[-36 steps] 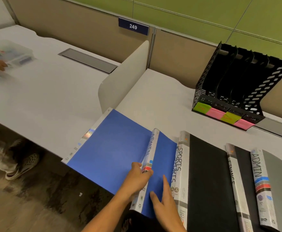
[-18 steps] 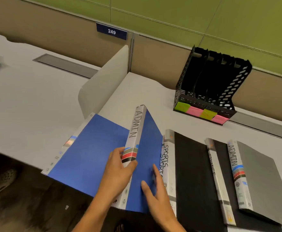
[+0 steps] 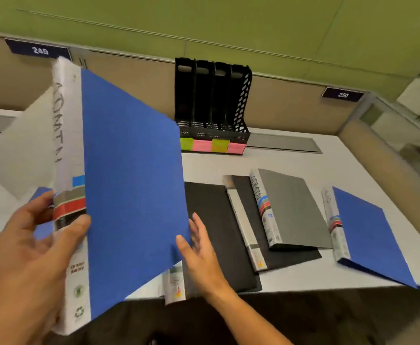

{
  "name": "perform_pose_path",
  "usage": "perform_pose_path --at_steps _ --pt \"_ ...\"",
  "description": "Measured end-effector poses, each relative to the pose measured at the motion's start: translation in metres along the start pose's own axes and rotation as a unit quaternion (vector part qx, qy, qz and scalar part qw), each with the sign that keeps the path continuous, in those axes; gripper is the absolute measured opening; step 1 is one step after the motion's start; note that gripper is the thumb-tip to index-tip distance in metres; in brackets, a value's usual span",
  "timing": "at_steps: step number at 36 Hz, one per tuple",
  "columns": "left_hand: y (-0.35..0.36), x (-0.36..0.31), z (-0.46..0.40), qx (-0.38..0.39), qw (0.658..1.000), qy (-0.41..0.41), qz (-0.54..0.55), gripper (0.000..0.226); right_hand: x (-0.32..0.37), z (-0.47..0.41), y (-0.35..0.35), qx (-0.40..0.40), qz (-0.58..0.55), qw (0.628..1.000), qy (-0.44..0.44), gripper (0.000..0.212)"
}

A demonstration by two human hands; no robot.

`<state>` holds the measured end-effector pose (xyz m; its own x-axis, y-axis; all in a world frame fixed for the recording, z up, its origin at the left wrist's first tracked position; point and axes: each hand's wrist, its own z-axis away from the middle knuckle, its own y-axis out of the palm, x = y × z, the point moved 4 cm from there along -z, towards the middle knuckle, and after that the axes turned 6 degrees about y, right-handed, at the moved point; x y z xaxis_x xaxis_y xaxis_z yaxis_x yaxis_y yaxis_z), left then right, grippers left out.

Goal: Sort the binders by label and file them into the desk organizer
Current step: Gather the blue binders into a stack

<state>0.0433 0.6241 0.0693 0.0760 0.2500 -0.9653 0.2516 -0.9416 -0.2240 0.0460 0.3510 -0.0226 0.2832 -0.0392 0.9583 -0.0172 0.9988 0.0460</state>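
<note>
Fingers of my left hand [image 3: 29,247] wrap the spine of the blue ADMIN binder [image 3: 129,185], thumb across its front, holding it upright off the desk [image 3: 291,275]. My right hand [image 3: 199,247] has straight, spread fingers steadying the cover's lower edge. I judge the cover could swing open, or the binder could slip sideways onto the black binder [image 3: 216,220] before reaching the desk organizer [image 3: 211,100] at the back.
</note>
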Motion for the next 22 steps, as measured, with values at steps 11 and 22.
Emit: perform_pose_path --at_steps 11,22 --pt "0.131 -0.084 0.079 0.072 0.987 0.002 0.144 0.076 -0.002 0.072 -0.166 -0.144 -0.073 0.987 -0.001 0.053" --pt "0.236 -0.125 0.154 0.136 0.976 -0.019 0.171 0.058 -0.027 0.155 -0.262 -0.182 -0.112 0.977 -0.005 0.029"
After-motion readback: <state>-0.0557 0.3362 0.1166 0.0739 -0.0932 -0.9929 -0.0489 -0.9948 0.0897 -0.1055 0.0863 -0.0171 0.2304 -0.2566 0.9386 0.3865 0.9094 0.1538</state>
